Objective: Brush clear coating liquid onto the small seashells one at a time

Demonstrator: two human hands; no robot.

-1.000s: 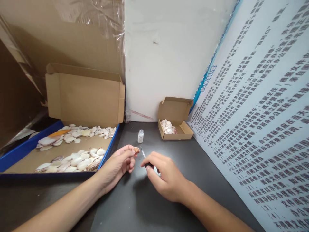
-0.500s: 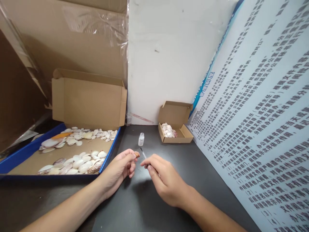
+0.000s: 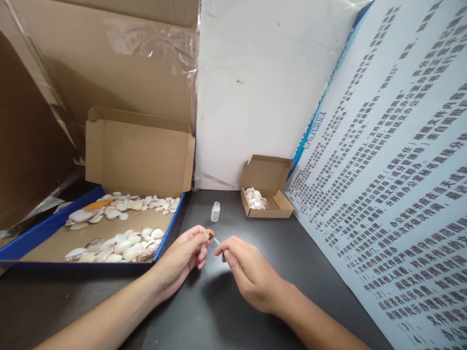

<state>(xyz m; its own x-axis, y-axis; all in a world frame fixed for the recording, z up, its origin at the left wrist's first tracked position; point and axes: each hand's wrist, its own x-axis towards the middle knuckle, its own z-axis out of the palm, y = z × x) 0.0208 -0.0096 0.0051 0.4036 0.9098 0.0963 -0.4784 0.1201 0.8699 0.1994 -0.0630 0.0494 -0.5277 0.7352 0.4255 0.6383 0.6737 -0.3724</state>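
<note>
My left hand [image 3: 184, 255] pinches a small brownish shell [image 3: 209, 234] between thumb and fingertips, just above the dark table [image 3: 204, 311]. My right hand [image 3: 248, 272] is closed on a thin brush [image 3: 216, 240] whose tip touches the shell. A small open glass bottle [image 3: 215, 212] with white liquid stands a little behind both hands.
A blue-rimmed tray [image 3: 170, 226] with several pale shells lies at the left, a big cardboard flap [image 3: 138, 153] behind it. A small open cardboard box [image 3: 268, 197] with shells sits at the back right. A large printed board [image 3: 394, 194] leans along the right.
The brush tip has come in from beside the shell to touch it. My right hand has shifted slightly towards the left hand. The view has tilted a little.
</note>
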